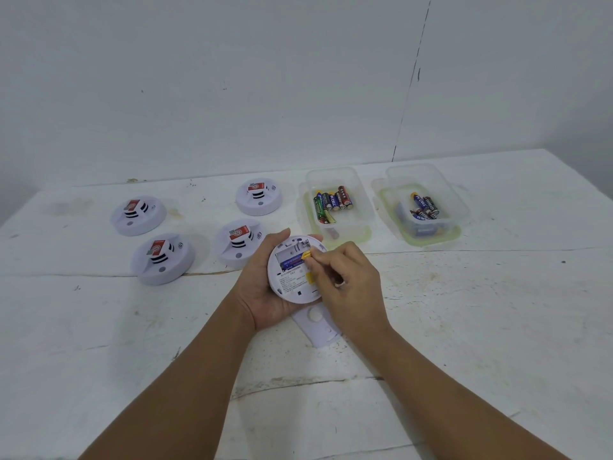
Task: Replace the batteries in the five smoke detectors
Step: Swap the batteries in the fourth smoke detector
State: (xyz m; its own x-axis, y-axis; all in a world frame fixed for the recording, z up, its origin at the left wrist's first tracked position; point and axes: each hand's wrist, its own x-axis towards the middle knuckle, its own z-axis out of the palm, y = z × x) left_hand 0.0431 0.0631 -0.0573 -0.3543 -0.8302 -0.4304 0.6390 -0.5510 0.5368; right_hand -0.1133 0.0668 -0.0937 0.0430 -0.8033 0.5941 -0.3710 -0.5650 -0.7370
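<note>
The left hand [265, 293] cups a round white plastic smoke detector [293, 270] from below, back side up, its fingers curled round the rim, held just above the worn white table [464, 327]. The battery bay is open, and a blue cylindrical battery [292, 260] lies inside it. The right hand [348, 283] has its fingertips pinched on the yellow end of that battery. Beneath the hands, a flat white plastic cover [318, 327] lies on the table.

To the left, four more round white smoke detectors [162, 260] sit face up in two rows, each with a red label on its raised centre. Farther back on the right stand two clear plastic tubs: the nearer-left tub [335, 207] holds a handful of mixed batteries, and the right-hand tub [428, 207] holds several more.
</note>
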